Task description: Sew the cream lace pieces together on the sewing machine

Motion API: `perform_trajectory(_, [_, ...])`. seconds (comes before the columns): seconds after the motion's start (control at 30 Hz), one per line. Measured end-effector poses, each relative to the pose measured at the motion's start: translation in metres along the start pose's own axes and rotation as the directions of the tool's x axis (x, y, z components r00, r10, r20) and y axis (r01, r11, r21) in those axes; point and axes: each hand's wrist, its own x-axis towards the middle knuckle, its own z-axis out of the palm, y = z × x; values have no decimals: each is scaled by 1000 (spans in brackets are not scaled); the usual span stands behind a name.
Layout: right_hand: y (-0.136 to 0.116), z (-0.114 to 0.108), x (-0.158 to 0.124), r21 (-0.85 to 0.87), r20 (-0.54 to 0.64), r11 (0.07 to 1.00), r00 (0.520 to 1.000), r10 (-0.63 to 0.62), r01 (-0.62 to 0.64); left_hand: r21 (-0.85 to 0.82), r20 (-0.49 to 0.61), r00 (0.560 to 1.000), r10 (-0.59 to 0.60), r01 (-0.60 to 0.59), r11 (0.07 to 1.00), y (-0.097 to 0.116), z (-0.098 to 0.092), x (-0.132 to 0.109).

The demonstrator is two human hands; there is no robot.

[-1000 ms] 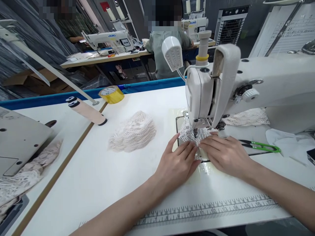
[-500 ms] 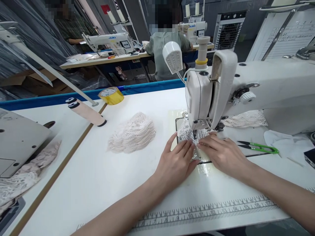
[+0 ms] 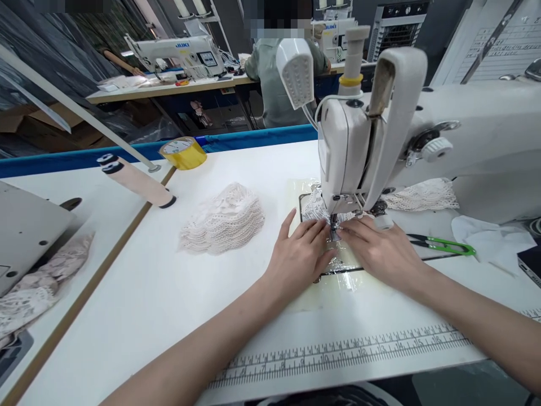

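Note:
White lace (image 3: pixel 313 206) lies under the presser foot (image 3: pixel 333 221) of a white sewing machine (image 3: pixel 344 146). My left hand (image 3: pixel 296 254) rests at the near left edge of the lace, its fingers stretched toward the needle and the outermost one spread away. On the right of the foot, my right hand (image 3: pixel 378 245) lies flat with fingers extended; its fingertips touch the lace and its thumb is hidden. The metal plate (image 3: pixel 346 260) with clear film shows between the hands. To the left sits a stack of lace pieces (image 3: pixel 224 220).
Green-handled thread snips (image 3: pixel 450 246) and white cloth (image 3: pixel 486 234) lie right of my right hand. More lace (image 3: pixel 422 195) rests behind the machine's head. Yellow tape (image 3: pixel 183 153) and a pink thread cone (image 3: pixel 139 183) are at left. A person (image 3: pixel 279 84) sits beyond the table.
The lace has moved farther back under the foot, baring more plate in front. My hands stay beside the needle, with the left one's outer finger spread wider. The camera view has shifted slightly.

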Motion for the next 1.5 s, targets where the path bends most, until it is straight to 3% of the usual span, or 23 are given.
perform_trajectory(0.27, [8,-3,-3,-33,3,999,1000,17,-17,28,16,999,-40,40,999,-6,2,2])
perform_trajectory(0.4, [9,-5,-3,-35,-9,999,999,35,-35,56,76,994,-76,72,996,-10,-1,3])
perform_trajectory(0.53, [11,-3,-5,-14,-59,998,997,57,-58,143,79,993,-87,76,987,2,-10,-2])
perform_trajectory(0.63, [12,-3,-6,-8,-83,998,995,54,-55,24,103,995,-13,11,1000,16,-18,-10])
perform_trajectory(0.73, [13,-4,-7,-10,-91,999,995,42,-43,-122,32,997,66,-62,991,16,-26,-13])
perform_trajectory(0.8, [12,-4,-8,26,-94,999,994,51,-48,-76,19,1000,3,-1,997,5,-31,-11])
perform_trajectory(0.93, [7,-4,-7,261,-19,954,988,156,-145,63,223,948,-227,218,974,-14,-36,-6])
perform_trajectory(1.0, [3,-8,-5,437,79,865,969,234,-245,-25,285,919,-271,290,957,-11,-36,-5])
perform_trajectory(1.1, [-3,-16,2,681,337,576,893,300,-451,-342,261,920,-292,371,863,3,-34,-5])
perform_trajectory(1.17, [-7,-21,6,757,510,330,825,242,-565,-539,208,934,-290,356,763,13,-33,-5])
perform_trajectory(1.23, [-10,-24,8,776,596,155,791,140,-612,-678,195,935,-296,346,648,17,-34,-4])
perform_trajectory(1.3, [-10,-24,8,790,596,105,797,100,-604,-767,255,909,-329,397,504,18,-35,-3])
perform_trajectory(1.37, [-10,-23,8,798,573,139,810,124,-586,-806,341,872,-350,463,369,16,-37,-2])
perform_trajectory(1.5, [-10,-20,6,788,548,213,816,186,-578,-823,421,842,-336,511,249,15,-36,-1])
